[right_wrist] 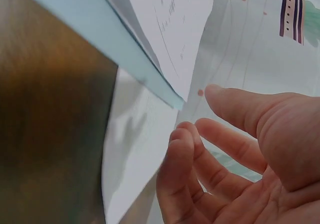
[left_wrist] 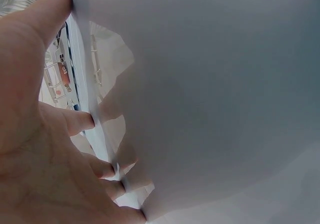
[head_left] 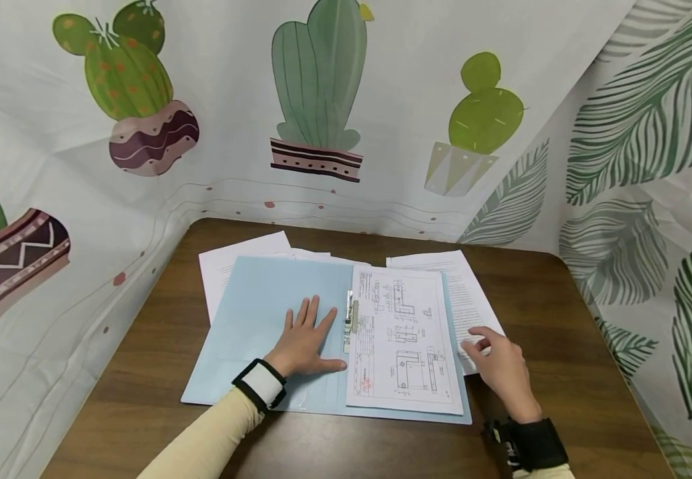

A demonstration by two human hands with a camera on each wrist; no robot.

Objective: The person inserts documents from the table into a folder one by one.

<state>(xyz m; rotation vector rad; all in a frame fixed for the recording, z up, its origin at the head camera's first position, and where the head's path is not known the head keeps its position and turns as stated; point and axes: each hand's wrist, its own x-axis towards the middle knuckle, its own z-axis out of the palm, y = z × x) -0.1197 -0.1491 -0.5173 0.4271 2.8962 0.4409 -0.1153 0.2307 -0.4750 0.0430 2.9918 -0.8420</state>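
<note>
A light blue folder [head_left: 262, 299] lies spread flat on the table. On its inner left cover rests the left hand [head_left: 304, 342], fingers spread and straight; the left wrist view shows that hand's fingertips against the pale cover [left_wrist: 210, 109]. A metal clip [head_left: 350, 319] runs along the fold. On the folder's right side lies a sheet with technical drawings [head_left: 406, 339] and a red stamp. Beside the folder's right edge hovers the right hand [head_left: 504, 369], fingers loosely bent, thumb apart from the fingertips, nothing between them. In the right wrist view it is apart from the folder's edge [right_wrist: 145, 79].
Printed sheets [head_left: 478, 306] stick out from under the folder on the right, and another sheet [head_left: 214, 273] shows at the upper left. The brown wooden table [head_left: 537, 293] meets a cloth backdrop with cactus [head_left: 322, 80] and leaf prints behind it.
</note>
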